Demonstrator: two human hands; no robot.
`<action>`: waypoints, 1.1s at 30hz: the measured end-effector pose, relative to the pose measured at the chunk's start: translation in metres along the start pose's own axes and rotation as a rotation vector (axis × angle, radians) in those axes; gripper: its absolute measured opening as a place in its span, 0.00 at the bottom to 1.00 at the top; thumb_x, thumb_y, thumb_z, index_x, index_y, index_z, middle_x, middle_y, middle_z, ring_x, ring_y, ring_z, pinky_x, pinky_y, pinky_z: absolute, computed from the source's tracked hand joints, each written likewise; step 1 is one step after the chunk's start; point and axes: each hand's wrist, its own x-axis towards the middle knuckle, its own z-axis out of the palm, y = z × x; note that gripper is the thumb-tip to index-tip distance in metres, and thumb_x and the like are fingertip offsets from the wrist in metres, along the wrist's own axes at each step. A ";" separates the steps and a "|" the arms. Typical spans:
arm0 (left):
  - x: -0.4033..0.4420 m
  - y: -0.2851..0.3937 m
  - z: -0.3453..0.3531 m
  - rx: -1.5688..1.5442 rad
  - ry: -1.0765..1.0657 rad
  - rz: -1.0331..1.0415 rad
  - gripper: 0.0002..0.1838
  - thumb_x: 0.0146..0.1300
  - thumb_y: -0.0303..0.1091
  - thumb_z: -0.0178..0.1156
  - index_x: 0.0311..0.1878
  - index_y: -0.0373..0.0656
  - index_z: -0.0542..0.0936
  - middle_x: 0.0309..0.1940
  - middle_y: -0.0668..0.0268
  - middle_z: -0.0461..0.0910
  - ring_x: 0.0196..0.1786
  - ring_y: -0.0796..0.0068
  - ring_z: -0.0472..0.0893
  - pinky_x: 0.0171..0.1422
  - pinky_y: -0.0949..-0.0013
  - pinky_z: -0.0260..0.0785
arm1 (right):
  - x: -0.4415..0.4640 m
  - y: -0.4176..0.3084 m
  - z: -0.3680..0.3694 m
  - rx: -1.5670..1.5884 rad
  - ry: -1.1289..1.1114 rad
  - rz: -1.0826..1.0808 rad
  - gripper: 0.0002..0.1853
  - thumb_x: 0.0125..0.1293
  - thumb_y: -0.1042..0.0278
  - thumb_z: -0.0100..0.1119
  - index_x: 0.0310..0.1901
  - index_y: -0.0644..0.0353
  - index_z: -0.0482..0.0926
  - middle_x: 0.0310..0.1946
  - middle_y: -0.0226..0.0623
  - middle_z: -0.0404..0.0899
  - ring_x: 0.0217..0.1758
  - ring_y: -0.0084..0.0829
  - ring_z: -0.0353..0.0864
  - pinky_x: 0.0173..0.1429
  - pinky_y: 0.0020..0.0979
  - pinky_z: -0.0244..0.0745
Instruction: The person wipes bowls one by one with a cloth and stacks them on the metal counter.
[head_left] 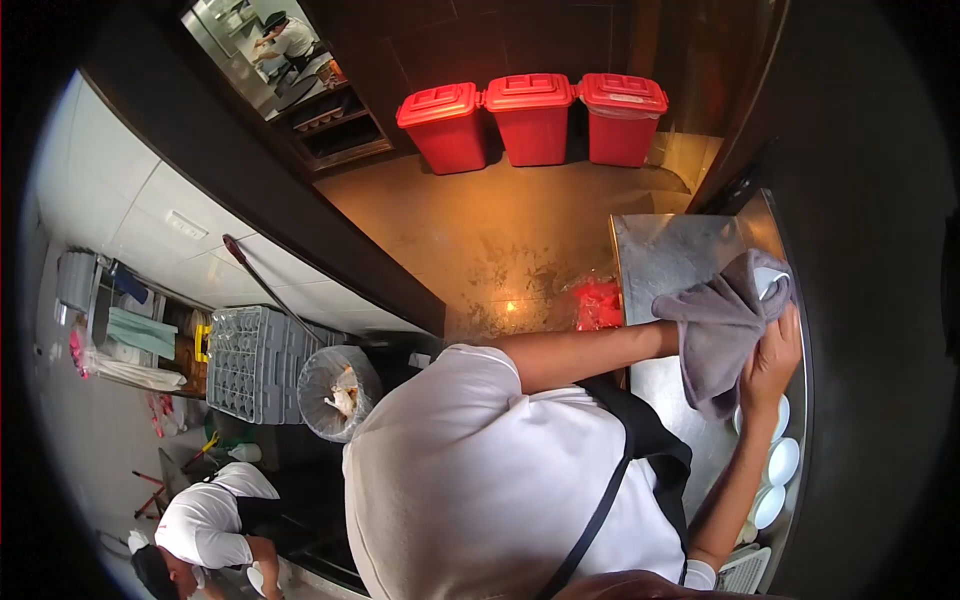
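A grey cloth (715,335) is bunched over the metal counter (665,250), wrapped around a white dish (768,281) that shows at its upper right. My right hand (775,355) grips the cloth from the right side, its fingers closed against it. From the left, my left forearm (610,355) reaches under the cloth, which hides that hand's fingers. Just below the cloth, several white bowls (783,462) stand in a row along the counter's far edge.
Three red lidded bins (530,120) line the wall. A lined waste bin (340,393) stands beside stacked grey glass racks (245,365). One person (205,515) bends over at lower left; another (290,40) is beyond an opening. Red plastic (598,303) lies near the counter.
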 end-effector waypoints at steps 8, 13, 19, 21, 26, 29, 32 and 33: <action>0.026 0.007 -0.023 -0.382 -0.021 -0.019 0.36 0.65 0.42 0.65 0.72 0.36 0.64 0.68 0.55 0.69 0.69 0.61 0.71 0.77 0.60 0.62 | -0.032 0.007 0.006 1.600 0.172 0.968 0.21 0.78 0.65 0.49 0.64 0.69 0.76 0.58 0.40 0.82 0.59 0.31 0.81 0.68 0.33 0.73; 0.069 -0.001 -0.049 -0.644 0.009 0.003 0.41 0.63 0.44 0.70 0.72 0.37 0.62 0.69 0.57 0.67 0.70 0.65 0.70 0.76 0.62 0.63 | -0.001 -0.011 -0.060 1.097 0.845 0.495 0.20 0.76 0.63 0.50 0.59 0.71 0.76 0.55 0.49 0.82 0.56 0.36 0.83 0.63 0.37 0.77; 0.067 -0.041 -0.019 -0.640 -0.353 -0.152 0.36 0.68 0.42 0.65 0.74 0.40 0.64 0.68 0.57 0.70 0.71 0.64 0.70 0.76 0.64 0.63 | 0.007 0.014 0.002 -0.157 0.155 0.304 0.17 0.66 0.72 0.61 0.55 0.64 0.74 0.48 0.54 0.81 0.51 0.55 0.82 0.54 0.43 0.78; 0.071 -0.051 -0.015 -0.629 -0.411 -0.169 0.33 0.70 0.42 0.62 0.74 0.41 0.65 0.67 0.57 0.72 0.70 0.62 0.71 0.76 0.64 0.64 | -0.004 0.024 0.043 0.030 0.245 0.548 0.14 0.69 0.70 0.58 0.53 0.64 0.75 0.49 0.55 0.81 0.53 0.58 0.81 0.56 0.42 0.78; 0.092 -0.072 -0.022 -1.134 -0.440 -0.379 0.32 0.73 0.49 0.57 0.73 0.41 0.66 0.67 0.56 0.72 0.68 0.60 0.73 0.74 0.62 0.67 | 0.006 0.027 0.068 1.427 0.466 1.055 0.16 0.74 0.68 0.51 0.58 0.68 0.76 0.53 0.43 0.83 0.54 0.34 0.84 0.62 0.33 0.77; 0.096 -0.053 -0.047 -2.065 -0.438 -0.959 0.32 0.75 0.53 0.54 0.72 0.41 0.67 0.66 0.55 0.73 0.67 0.59 0.74 0.72 0.60 0.69 | 0.026 0.002 0.046 1.243 0.666 0.929 0.19 0.74 0.68 0.50 0.62 0.67 0.76 0.54 0.36 0.82 0.55 0.25 0.81 0.62 0.30 0.76; 0.096 -0.093 -0.031 -1.742 -0.250 -0.994 0.33 0.73 0.56 0.56 0.69 0.39 0.71 0.64 0.56 0.75 0.67 0.58 0.74 0.73 0.59 0.69 | 0.036 -0.018 0.041 0.175 0.682 0.840 0.17 0.64 0.70 0.59 0.53 0.68 0.81 0.51 0.49 0.82 0.52 0.37 0.84 0.54 0.36 0.79; 0.097 -0.108 -0.028 -1.184 -0.270 -0.531 0.32 0.70 0.56 0.58 0.65 0.38 0.75 0.61 0.56 0.78 0.65 0.58 0.76 0.71 0.57 0.70 | 0.023 -0.010 0.051 -0.074 0.599 0.691 0.21 0.58 0.69 0.62 0.54 0.66 0.81 0.52 0.50 0.81 0.52 0.43 0.83 0.56 0.39 0.78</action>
